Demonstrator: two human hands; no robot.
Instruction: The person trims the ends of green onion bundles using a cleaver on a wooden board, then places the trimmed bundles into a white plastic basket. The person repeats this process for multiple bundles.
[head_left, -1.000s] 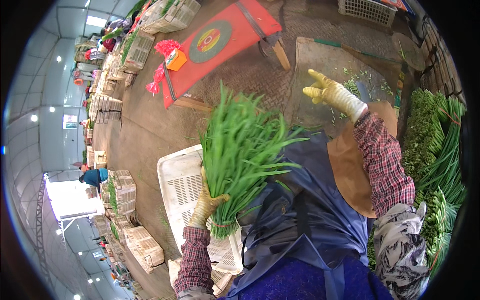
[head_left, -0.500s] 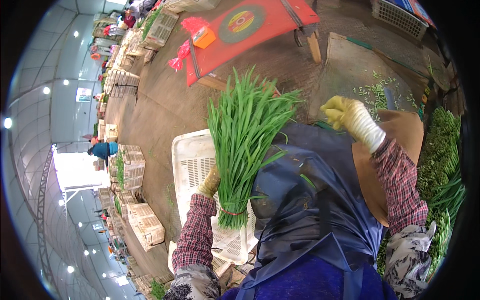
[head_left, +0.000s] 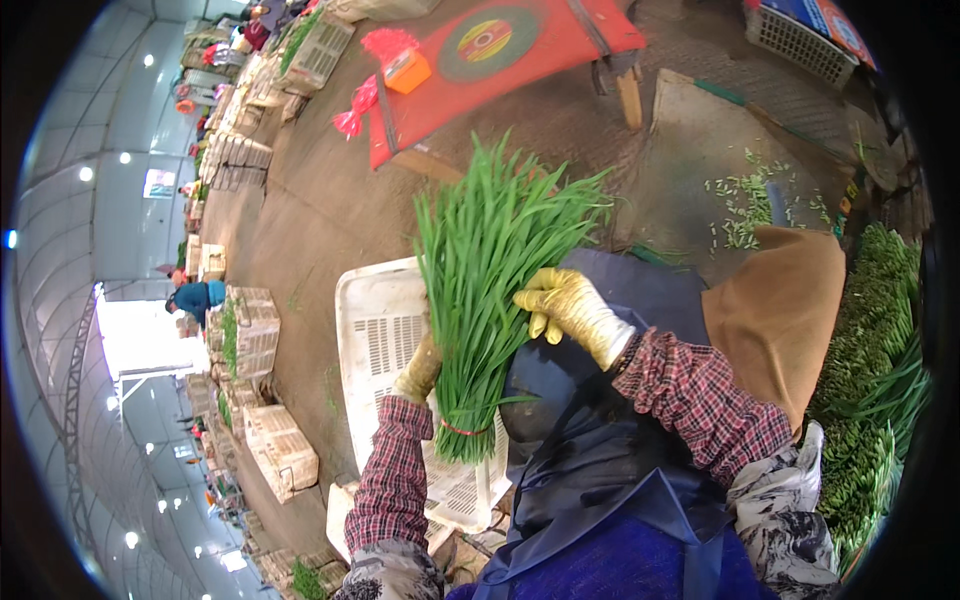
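Note:
A thick bunch of garlic chives [head_left: 495, 260], tied near its cut ends with a red band [head_left: 467, 431], stands tilted with its leaf tips spread toward the far side. My left hand [head_left: 420, 369], in a dirty yellow glove, grips the bunch from the left; its fingers are partly hidden behind the leaves. At the right edge of the leaves is my right hand [head_left: 570, 308], also gloved in yellow. Its fingers are bent but apart, with the tips against the leaves and nothing visibly held. Under the bunch sits a white plastic crate [head_left: 378, 290].
A red table [head_left: 540, 55] with a round green mat and an orange box [head_left: 407, 72] stands ahead. Plant scraps lie on a board [head_left: 690, 150] to the right. Piled greens [head_left: 870, 340] line my right side. White crates [head_left: 280, 452] and a person [head_left: 197, 298] are at left.
My right hand has come in from the right, down to the side of the chives. The left hand keeps its grip, and the bunch has barely moved.

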